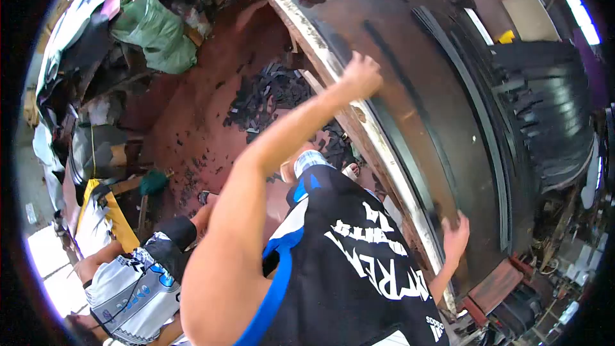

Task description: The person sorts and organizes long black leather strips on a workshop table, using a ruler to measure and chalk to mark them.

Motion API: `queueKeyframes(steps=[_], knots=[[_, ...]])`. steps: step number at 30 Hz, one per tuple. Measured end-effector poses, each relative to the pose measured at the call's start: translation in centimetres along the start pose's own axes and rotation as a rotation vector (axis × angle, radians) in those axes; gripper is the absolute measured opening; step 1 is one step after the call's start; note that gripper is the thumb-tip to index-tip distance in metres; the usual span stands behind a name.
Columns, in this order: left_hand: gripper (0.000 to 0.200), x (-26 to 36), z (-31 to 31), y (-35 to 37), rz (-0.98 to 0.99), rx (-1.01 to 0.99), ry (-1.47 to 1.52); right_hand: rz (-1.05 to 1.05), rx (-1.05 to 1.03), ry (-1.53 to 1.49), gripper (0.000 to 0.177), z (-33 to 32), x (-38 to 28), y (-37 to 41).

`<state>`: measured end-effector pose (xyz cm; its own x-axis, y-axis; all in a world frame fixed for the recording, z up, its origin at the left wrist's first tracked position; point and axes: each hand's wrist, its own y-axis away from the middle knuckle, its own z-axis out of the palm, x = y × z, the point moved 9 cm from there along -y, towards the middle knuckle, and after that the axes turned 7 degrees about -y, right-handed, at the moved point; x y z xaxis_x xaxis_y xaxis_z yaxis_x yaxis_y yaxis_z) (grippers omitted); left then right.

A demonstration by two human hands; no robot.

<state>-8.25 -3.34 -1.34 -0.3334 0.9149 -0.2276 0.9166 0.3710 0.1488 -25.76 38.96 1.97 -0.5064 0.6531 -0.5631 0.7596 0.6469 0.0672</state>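
Observation:
My left hand [362, 75] is over the near edge of the dark table [474, 128], slightly blurred, its fingers bent and a little apart, with nothing visible between them. My right hand [456, 237] is lower along the same edge, thumb and fingers apart, close to the tabletop. Between the two hands a long dark strip [405, 147] lies along the table's pale, worn edge. Farther across the tabletop runs a bundle of long black strips [471, 99].
Black scraps [272, 93] litter the reddish floor [192, 112] left of the table. A seated co-worker [138, 288] is at lower left. A green sack [157, 32] lies at upper left. Cardboard [530, 16] and stacked black sheets [557, 109] occupy the far side.

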Motion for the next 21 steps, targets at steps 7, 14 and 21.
queueKeyframes(steps=[7, 14, 21], knots=[[0.041, -3.7, 4.3, 17.0, 0.090, 0.054, 1.259, -0.513, -0.138, -0.088, 0.029, 20.0, -34.7, -13.1], [0.041, -19.1, 33.9, 43.2, -0.768, -0.294, 0.811, -0.316, -0.074, 0.223, 0.041, 31.3, -41.1, -19.4], [0.054, -16.9, 50.4, 60.4, -0.893, -0.503, 0.999, -0.272, -0.081, 0.168, 0.037, 32.1, -39.9, -20.4]])
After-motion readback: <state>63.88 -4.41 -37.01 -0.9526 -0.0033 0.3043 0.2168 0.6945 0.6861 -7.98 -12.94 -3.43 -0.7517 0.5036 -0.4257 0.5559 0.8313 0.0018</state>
